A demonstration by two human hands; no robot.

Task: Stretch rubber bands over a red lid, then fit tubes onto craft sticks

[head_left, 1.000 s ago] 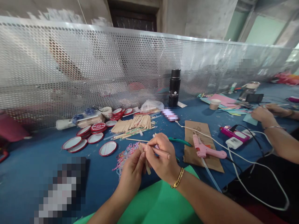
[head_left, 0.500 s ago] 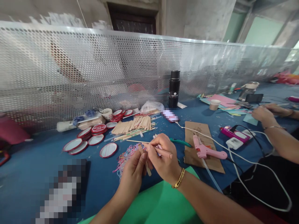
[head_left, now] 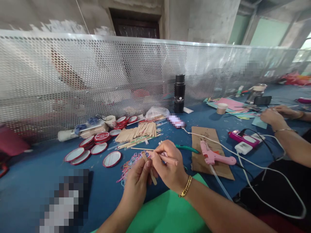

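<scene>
My left hand [head_left: 137, 174] is closed around a flat wooden craft stick [head_left: 150, 168] that stands tilted between its fingers. Close against it, my right hand [head_left: 168, 163], with a gold bracelet at the wrist, pinches a second thin stick [head_left: 167, 158] that points right. Both hands meet over the near edge of the blue table [head_left: 36, 168], above a tangle of coloured rubber bands [head_left: 130, 161]. A loose heap of wooden sticks [head_left: 138, 131] lies just behind.
A pink glue gun [head_left: 213, 157] rests on brown cardboard [head_left: 210, 145] to the right, its white cable looping off the edge. Red-rimmed round lids [head_left: 97, 145] lie left, a black bottle [head_left: 179, 94] stands by the perforated metal screen [head_left: 73, 74]. Another person's arms [head_left: 284, 129] work at far right.
Both hands stay pressed together on the sticks, shifting only slightly. The view has dipped a little.
</scene>
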